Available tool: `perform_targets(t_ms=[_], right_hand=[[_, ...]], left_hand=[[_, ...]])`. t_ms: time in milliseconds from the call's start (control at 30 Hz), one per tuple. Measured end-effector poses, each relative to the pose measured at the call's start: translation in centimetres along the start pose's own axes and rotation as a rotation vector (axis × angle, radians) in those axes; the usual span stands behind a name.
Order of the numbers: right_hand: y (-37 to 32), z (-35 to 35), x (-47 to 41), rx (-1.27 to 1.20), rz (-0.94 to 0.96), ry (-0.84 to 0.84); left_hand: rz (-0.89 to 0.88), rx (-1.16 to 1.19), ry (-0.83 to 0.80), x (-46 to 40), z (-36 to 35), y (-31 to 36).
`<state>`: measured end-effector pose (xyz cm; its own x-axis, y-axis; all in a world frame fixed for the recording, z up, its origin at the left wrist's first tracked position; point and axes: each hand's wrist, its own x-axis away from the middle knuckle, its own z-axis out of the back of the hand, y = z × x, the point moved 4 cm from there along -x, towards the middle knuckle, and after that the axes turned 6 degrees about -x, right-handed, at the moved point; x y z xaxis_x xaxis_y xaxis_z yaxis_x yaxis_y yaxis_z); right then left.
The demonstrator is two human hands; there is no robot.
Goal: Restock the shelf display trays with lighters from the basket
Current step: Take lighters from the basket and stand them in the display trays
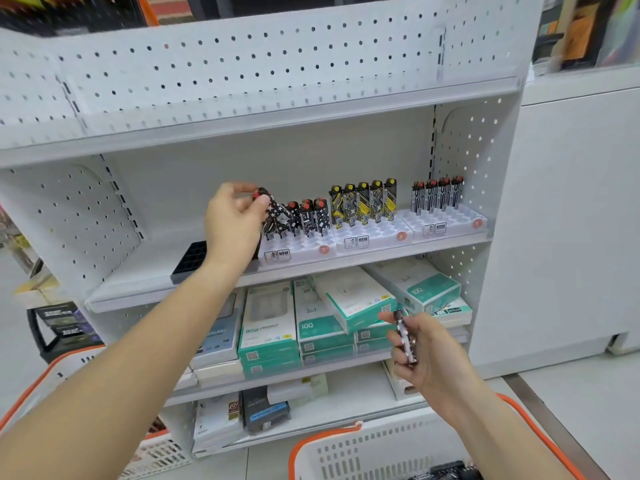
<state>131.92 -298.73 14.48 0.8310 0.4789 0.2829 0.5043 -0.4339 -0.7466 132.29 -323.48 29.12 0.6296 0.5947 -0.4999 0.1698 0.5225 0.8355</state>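
Three white display trays stand on the middle shelf: left tray [294, 252], middle tray [372, 237], right tray [446, 221]. My left hand [232, 223] pinches a black-and-white patterned lighter [275, 211] by its red-capped top, tilted over the left tray's rear row beside several like lighters [310, 216]. Yellow-black lighters [363, 202] fill the middle tray's back row; striped ones [436, 194] stand in the right tray. My right hand [426, 355] grips another patterned lighter [406, 337] in front of the lower shelf. The white basket [374, 448] with orange rim sits below it.
A black empty tray [190, 258] lies on the shelf left of my left wrist. Teal and white boxes [322, 323] are stacked on the shelf below. A second orange-rimmed basket [69, 365] is at the lower left. A white cabinet [561, 220] stands to the right.
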Motion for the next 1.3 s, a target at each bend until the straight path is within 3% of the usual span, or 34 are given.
perform_targets(t_ms=[267, 933, 1300], right_hand=[[-0.3, -0.9, 0.7, 0.117, 0.066, -0.087], [-1.0, -0.8, 1.2, 0.034, 0.103, -0.044], [-0.7, -0.5, 1.0, -0.07, 0.115, -0.022]], left_hand=[[-0.141, -0.344, -0.07, -1.4, -2.4, -0.1], [-0.203, -0.417, -0.073, -1.1, -3.2, -0.7], [-0.319, -0.75, -0.22, -1.5, -3.7, -0.6]])
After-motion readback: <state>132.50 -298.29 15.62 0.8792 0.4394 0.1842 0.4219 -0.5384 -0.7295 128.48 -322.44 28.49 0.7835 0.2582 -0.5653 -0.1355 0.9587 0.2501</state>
